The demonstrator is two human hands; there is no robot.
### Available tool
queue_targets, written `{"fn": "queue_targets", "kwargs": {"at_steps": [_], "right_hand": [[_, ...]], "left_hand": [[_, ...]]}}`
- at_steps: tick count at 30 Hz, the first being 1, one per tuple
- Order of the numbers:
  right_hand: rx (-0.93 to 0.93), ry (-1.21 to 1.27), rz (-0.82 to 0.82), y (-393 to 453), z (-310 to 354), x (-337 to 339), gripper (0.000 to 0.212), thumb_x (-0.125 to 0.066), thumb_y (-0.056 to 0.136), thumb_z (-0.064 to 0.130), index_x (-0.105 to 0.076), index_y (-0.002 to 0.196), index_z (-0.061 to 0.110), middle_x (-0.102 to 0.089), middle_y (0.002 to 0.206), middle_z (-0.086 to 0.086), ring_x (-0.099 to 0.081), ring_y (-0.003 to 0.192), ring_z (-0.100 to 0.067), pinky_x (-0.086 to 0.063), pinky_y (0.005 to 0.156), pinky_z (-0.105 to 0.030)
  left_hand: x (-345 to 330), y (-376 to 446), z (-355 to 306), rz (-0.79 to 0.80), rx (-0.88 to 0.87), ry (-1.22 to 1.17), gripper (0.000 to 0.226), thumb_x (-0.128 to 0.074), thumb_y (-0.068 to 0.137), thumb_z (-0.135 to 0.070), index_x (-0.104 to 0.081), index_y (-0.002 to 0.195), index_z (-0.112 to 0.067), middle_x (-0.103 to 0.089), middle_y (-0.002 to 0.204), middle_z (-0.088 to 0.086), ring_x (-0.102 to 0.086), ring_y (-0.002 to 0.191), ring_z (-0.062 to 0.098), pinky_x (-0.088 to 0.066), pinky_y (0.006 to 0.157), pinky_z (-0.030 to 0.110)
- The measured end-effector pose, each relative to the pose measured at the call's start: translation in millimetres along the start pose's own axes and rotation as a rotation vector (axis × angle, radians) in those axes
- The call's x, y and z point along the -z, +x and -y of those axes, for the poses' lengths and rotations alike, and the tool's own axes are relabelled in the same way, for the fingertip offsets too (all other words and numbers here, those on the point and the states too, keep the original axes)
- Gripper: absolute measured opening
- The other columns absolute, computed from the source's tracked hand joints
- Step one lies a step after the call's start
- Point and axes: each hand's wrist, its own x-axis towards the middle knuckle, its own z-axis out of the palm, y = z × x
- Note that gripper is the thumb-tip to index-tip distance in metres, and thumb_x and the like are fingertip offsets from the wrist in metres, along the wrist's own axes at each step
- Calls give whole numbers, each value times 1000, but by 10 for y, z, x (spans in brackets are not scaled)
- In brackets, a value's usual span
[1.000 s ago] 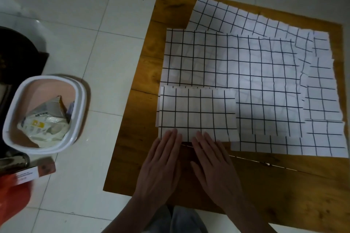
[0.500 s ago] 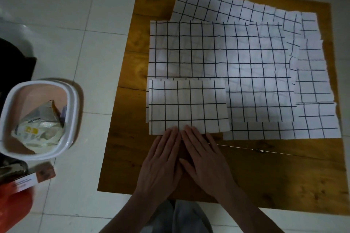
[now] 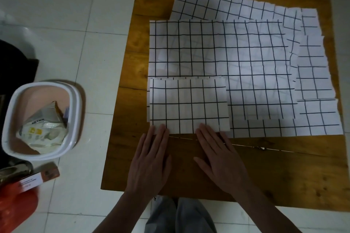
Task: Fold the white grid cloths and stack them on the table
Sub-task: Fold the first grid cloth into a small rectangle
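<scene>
I see two bare forearms coming in from the bottom of the frame, with no sleeves, watch or rings on them. The left hand [image 3: 149, 159] and right hand [image 3: 221, 159] are ungloved, nails short and plain. At bottom centre, grey trousers [image 3: 180, 215] cover my knees, the fabric soft and lightly creased.
</scene>
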Motion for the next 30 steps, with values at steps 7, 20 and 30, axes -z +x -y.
{"fn": "queue_targets", "kwargs": {"at_steps": [7,20,30], "right_hand": [[-159,72,-63,-144,-159,4,76,-18,108,62,-16,165,11,-10,173,-9,-6,160,-22,-11,127,-44],[-300,272,-168,-61,-47,97,63,-26,108,55,-38,157,18,-34,165,-4,-25,155,-20,-28,124,-46],[-762,426,-174,302,-86,555,58,-63,97,49,-43,139,15,-54,129,-9,-56,109,-21,-48,81,-31]], "left_hand": [[14,3,-18,11,19,-8,69,-37,107,-44,-21,166,-12,-15,175,6,-10,162,30,-16,129,49],[-8,30,-217,27,126,-22,73,-37,107,-50,-17,167,-14,-12,175,7,-5,162,30,-14,128,52],[0,133,-329,-12,74,26,63,-32,108,-52,-31,164,-23,-24,171,17,-17,160,36,-15,128,54]]}}
